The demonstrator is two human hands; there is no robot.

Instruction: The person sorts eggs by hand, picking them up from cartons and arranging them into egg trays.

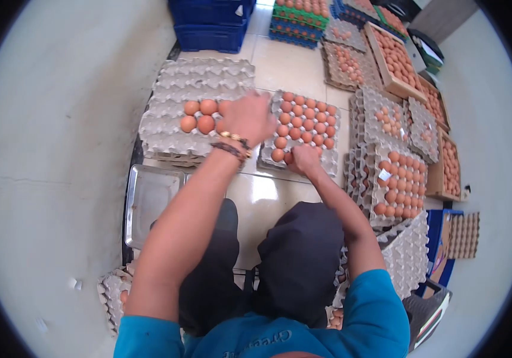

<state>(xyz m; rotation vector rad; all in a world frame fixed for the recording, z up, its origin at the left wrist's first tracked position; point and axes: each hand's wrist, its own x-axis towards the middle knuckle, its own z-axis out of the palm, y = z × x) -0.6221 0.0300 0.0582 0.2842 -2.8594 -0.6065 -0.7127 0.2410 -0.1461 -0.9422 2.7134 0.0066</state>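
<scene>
In the head view, my left hand (250,119) reaches over the gap between two cardboard egg trays. It is smeared by motion, and its fingers are mostly hidden from me. Beneath and beside it, the left egg tray (202,77) bears a small group of brown eggs (206,124), partly covered by the hand. My right hand (305,159) is at the near edge of the right egg tray (327,162), which carries rows of brown eggs (308,124). Its fingers are closed around an egg (288,158) there.
A metal pan (154,200) lies near my left knee. Blue crates (211,36) stand at the back left. Stacked egg trays (402,185) line the right side, with wooden boxes of eggs (396,59) behind. More filled trays (297,24) are stacked at the back.
</scene>
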